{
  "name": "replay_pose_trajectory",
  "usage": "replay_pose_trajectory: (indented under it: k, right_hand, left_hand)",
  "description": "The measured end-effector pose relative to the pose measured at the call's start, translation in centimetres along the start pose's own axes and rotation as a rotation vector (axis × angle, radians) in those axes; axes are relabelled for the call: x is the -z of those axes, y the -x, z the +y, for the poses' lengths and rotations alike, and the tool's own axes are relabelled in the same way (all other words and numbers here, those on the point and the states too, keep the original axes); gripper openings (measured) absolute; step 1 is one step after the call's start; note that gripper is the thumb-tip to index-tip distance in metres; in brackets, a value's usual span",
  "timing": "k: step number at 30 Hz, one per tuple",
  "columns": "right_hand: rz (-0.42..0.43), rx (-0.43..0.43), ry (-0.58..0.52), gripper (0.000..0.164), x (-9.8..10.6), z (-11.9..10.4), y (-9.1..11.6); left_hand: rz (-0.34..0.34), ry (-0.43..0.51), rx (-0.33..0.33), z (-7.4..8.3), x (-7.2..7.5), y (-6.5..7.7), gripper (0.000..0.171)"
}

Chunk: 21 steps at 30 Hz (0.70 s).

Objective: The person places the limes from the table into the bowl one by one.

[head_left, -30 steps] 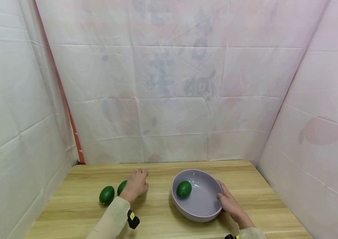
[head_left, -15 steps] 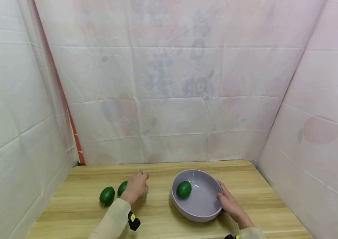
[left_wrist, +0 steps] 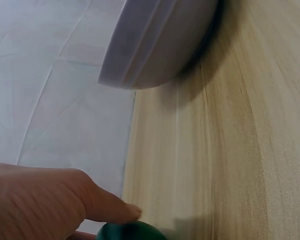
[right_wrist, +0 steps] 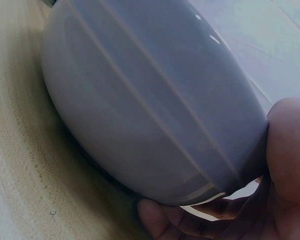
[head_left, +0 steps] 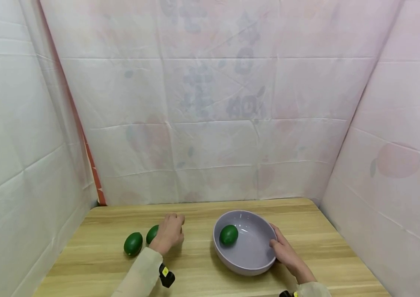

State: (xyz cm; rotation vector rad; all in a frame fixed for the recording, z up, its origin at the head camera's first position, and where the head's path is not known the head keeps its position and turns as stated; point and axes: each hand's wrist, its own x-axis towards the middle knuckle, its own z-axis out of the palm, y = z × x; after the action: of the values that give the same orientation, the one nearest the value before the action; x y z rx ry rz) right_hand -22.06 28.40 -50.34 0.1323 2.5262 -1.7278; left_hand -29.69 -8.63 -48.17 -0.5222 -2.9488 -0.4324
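My left hand (head_left: pixel 169 233) is lowered over the table left of the bowl, fingers bent downward. In the left wrist view its thumb (left_wrist: pixel 112 207) presses against a dark green lime (left_wrist: pixel 132 232), mostly cut off by the frame and hidden under the hand in the head view. Another lime (head_left: pixel 151 234) shows partly behind this hand, and one more lime (head_left: pixel 133 243) lies farther left. A lavender bowl (head_left: pixel 247 270) stands to the right, with a lime (head_left: pixel 228 235) inside at its left. My right hand (head_left: pixel 285 251) grips the bowl's right side, thumb at the rim and fingers underneath.
The wooden table (head_left: pixel 195 268) ends at a straight back edge. Pale printed cloth (head_left: pixel 210 144) hangs behind it and on both sides. A black wrist device (head_left: pixel 166 275) sits on the left sleeve.
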Motion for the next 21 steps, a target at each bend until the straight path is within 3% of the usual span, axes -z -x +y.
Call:
replay_pose_trajectory:
  k: [8,21]
  right_hand:
    - [0.005,-0.001,-0.014,0.064,-0.01,-0.2,0.25]
    - [0.0,-0.011,-0.022,0.064,0.04,-0.22,0.08]
  left_hand:
    - [-0.083,0.029,0.029,0.44,0.59,0.25,0.037]
    - [-0.116,0.055,-0.027,0.5,0.97,0.37,0.049]
